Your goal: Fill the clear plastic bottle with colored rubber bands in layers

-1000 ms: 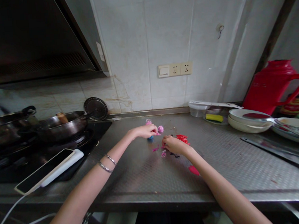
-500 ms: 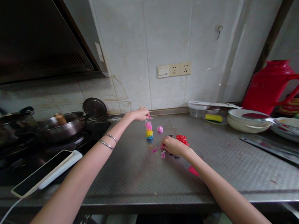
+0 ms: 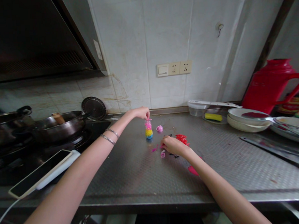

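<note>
A small clear bottle (image 3: 148, 129) stands upright on the steel counter, filled in layers of blue, yellow and pink that look like tiny rubber bands. Over its mouth, my left hand (image 3: 141, 113) is closed in a pinch, with a bit of pink rubber band at the fingertips. A pink cap (image 3: 159, 128) lies just right of the bottle. Nearer me, my right hand (image 3: 172, 145) has its fingertips pressed together on the counter; what they hold is hidden. Loose pink bands (image 3: 155, 148), a pale pink loop (image 3: 163, 154), black bands (image 3: 174, 156) and a red pile (image 3: 181, 138) surround it.
A bright pink object (image 3: 193, 170) is partly under my right forearm. To the left are a stove with a pan (image 3: 67, 124) and a phone (image 3: 41, 174) on a cable. At right stand stacked bowls (image 3: 247, 126), a sponge (image 3: 213, 117) and a red thermos jug (image 3: 268, 90).
My left hand has dipped slightly at the bottle's mouth, its fingers now pointing down. The right hand stays at nearly the same spot among the bands.
</note>
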